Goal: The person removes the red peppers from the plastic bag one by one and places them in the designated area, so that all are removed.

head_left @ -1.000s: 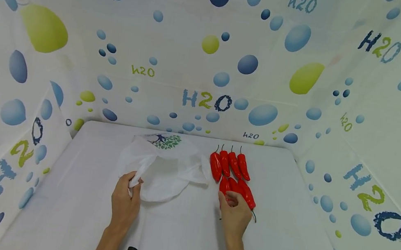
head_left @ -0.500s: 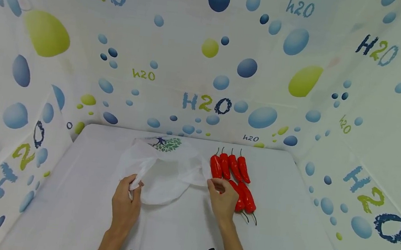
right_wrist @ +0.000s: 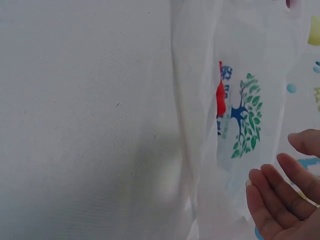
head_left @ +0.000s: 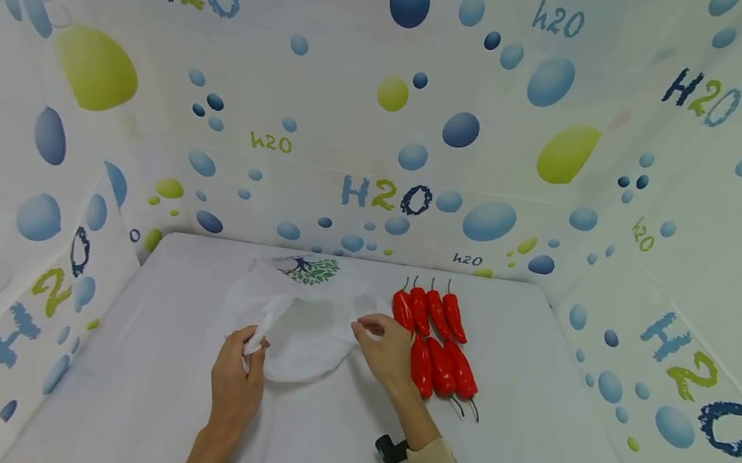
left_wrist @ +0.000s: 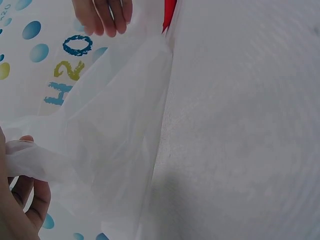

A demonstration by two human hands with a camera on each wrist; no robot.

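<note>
A thin white plastic bag [head_left: 302, 353] lies on the table, its mouth gaping toward me, with a blue and green tree print [right_wrist: 245, 115] at the back. My left hand [head_left: 237, 380] pinches the left side of its rim, seen also as bunched plastic in the left wrist view. Over the bag's right edge hovers my right hand [head_left: 386, 349]; in the right wrist view its fingers [right_wrist: 282, 197] are loosely bent, thumb apart, holding nothing. Just right of it are glossy red chili peppers [head_left: 443, 366] in two rows, the nearer row's left one partly behind my hand.
The white table [head_left: 528, 417] continues around the bag and peppers. Patterned cloth walls [head_left: 382, 133] rise behind and at both sides. A red patch [right_wrist: 221, 97] shows beside the bag's print in the right wrist view; I cannot tell whether it is inside the bag.
My right hand has moved left, off the peppers and over the bag's right edge, uncovering the nearer row. The left hand keeps its grip on the rim. The head view has tilted slightly.
</note>
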